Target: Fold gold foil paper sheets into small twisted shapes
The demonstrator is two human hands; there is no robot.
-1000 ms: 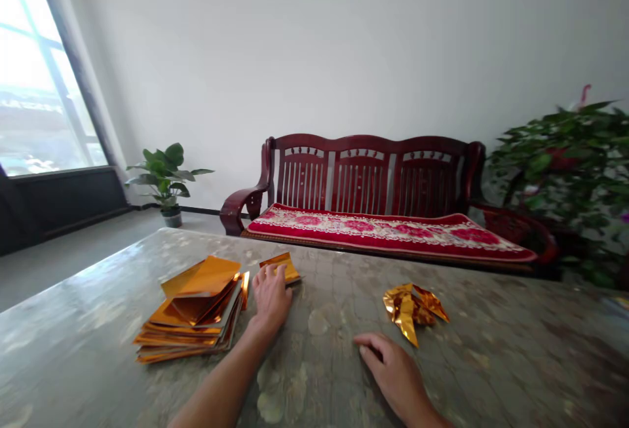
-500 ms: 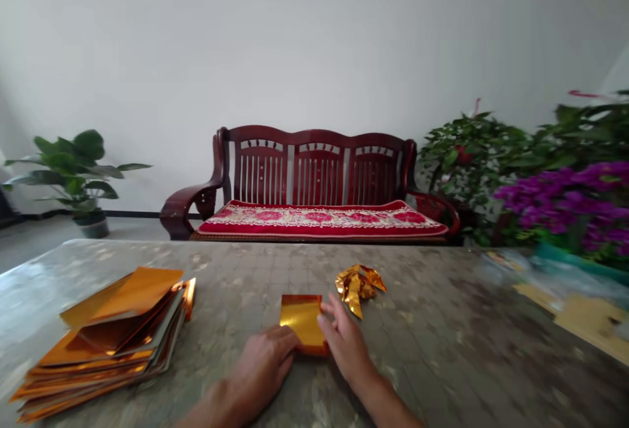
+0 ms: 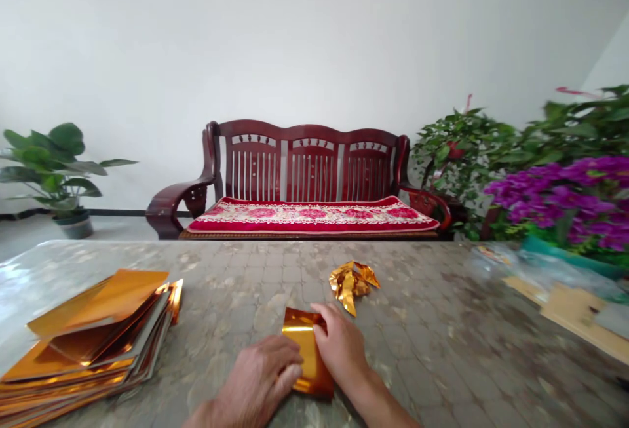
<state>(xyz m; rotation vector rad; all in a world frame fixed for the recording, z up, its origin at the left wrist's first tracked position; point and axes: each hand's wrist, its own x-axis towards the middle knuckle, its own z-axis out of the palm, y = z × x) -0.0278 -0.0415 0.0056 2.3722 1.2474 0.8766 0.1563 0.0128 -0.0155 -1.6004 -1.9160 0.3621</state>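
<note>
Resting on the near middle of the desk (image 3: pixel 236 284), a gold foil sheet (image 3: pixel 308 349) lies between a person's left hand (image 3: pixel 263 375) and right hand (image 3: pixel 341 339). The left fingers bend over its left side, touching it; whether they grip cannot be told. The right hand grasps the right edge, thumb on top. At near left sits an uneven stack of gold sheets (image 3: pixel 111 310); farther off, right of centre, lies crumpled gold foil (image 3: pixel 350 282). Beyond the desk stands a dark red wooden settee (image 3: pixel 312 166), with purple flowers (image 3: pixel 565 195) to its right.
</note>
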